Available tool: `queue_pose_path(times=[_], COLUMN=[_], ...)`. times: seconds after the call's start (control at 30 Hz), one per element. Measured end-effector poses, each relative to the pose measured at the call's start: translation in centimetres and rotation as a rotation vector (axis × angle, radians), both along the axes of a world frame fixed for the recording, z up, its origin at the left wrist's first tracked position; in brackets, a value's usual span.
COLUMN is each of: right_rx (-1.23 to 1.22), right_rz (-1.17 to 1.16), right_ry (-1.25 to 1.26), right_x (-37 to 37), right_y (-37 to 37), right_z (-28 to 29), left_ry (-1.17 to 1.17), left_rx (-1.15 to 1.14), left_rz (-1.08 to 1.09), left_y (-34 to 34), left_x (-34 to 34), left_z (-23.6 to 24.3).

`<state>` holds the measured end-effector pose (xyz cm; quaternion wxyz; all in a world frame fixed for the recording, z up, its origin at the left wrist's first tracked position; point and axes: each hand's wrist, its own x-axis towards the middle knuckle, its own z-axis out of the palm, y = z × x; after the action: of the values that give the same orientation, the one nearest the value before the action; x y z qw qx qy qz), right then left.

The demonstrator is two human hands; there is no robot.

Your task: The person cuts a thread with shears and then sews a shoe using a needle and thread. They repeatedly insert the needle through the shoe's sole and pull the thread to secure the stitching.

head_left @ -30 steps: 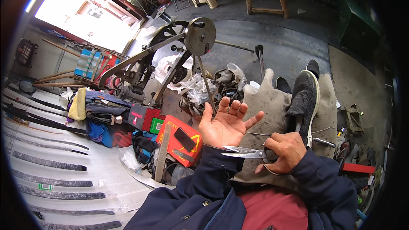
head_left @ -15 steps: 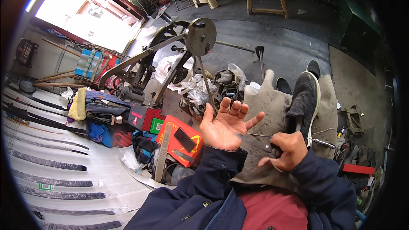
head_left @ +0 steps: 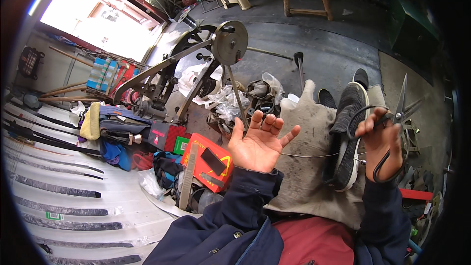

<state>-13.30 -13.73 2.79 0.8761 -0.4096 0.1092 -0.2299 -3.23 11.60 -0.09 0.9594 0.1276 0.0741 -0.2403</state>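
My left hand [head_left: 257, 145] is palm up with its fingers spread, holding nothing. On the right, my right hand [head_left: 380, 149] has black-handled scissors [head_left: 401, 99], their loops around its fingers and blades pointing away and apart. Beside that hand lies a black knit shoe [head_left: 349, 127] with a white sole, on a stained beige cloth [head_left: 299, 191] over my lap. A thin pale thread [head_left: 309, 156] stretches from near my left wrist to the shoe. Whether the thread is fixed to the shoe cannot be made out.
A hand-cranked machine [head_left: 229, 44] with a metal wheel stands ahead to the left. Plastic bags [head_left: 228, 105] lie at its foot. Nearer are a red box [head_left: 198, 149] with a dark phone [head_left: 213, 161] and dark strips [head_left: 66, 223] on a white surface.
My right hand has moved right, off the shoe's near end, and now has scissors that were not in sight before. The shoe has shifted slightly toward me. My left hand is nearly still.
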Motion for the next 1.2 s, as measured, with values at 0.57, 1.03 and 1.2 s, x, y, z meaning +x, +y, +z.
queue_pose_path(times=[0.57,1.03,1.2], right_rx=[-0.879,-0.851,-1.255], right_rz=[0.444,0.314,0.325], right_ry=[0.147,0.209,0.128], right_x=[-1.4,-3.9,-3.3], right_y=[7.4,3.4,4.1], right_z=[-1.2,-0.7,0.5], left_ry=[-1.113,-1.96,-1.868], left_rx=[1.447,2.059,2.091], left_rz=[0.165,-0.19,-0.232], left_y=[-5.6,-6.1,-5.8], left_x=[-0.6,-0.2,0.5], left_z=[1.9,1.6,1.1])
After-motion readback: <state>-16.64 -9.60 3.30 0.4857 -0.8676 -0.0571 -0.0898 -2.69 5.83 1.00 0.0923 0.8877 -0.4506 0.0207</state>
